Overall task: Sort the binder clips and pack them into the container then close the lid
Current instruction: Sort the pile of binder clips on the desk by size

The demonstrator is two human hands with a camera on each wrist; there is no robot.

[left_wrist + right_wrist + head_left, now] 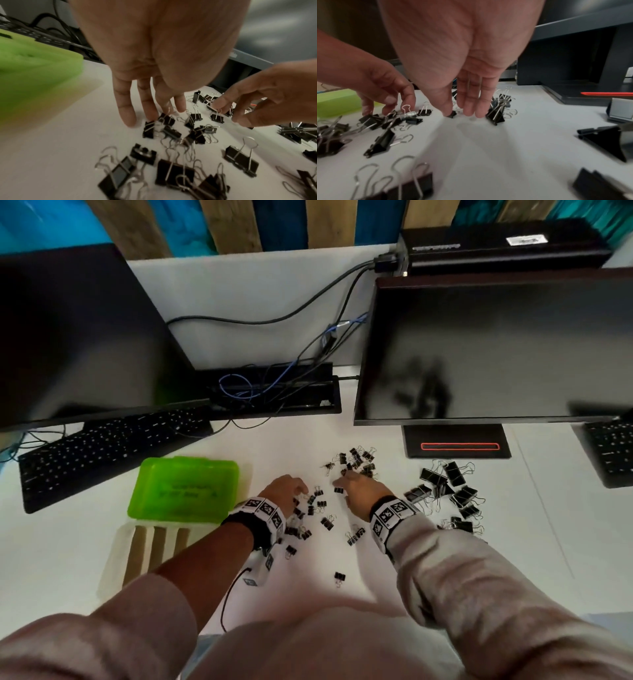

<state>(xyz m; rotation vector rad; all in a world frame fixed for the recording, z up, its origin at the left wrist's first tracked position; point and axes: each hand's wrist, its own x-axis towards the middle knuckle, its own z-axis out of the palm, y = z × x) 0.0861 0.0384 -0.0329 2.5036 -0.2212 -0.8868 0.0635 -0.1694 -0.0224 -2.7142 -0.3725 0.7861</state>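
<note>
- Reaching down over the white table [376, 583], both hands work among scattered black binder clips.
- The left hand [284, 491] has its fingers [126, 115] straight and pointing down; its grip is released, holding nothing, with the fingertips touching or just above the small clips [169, 129] spread beneath and to the right of it.
- The right hand [363, 487] is likewise released, fingers [471, 106] extended downward; its thumb tip meets a single small clip [452, 114] on the table, and whether it presses it cannot be told.
- Just right of the right fingers, a cluster of mid-sized clips [497, 112] sits beside the fingertips, at the near edge of the far pile [356, 462].
- The large clips [448, 491] lie in a separate group to the right, well apart from both hands, near the monitor stand [455, 441].
- A lone clip [339, 577] lies nearer the person, between the two forearms.
- The green container [185, 491] rests on the table left of the left hand, lid shut, well apart from the clips.
- A pale ribbed tray [150, 553] lies just nearer than the container.
- A keyboard [102, 453] lies beyond the container on the far left.
</note>
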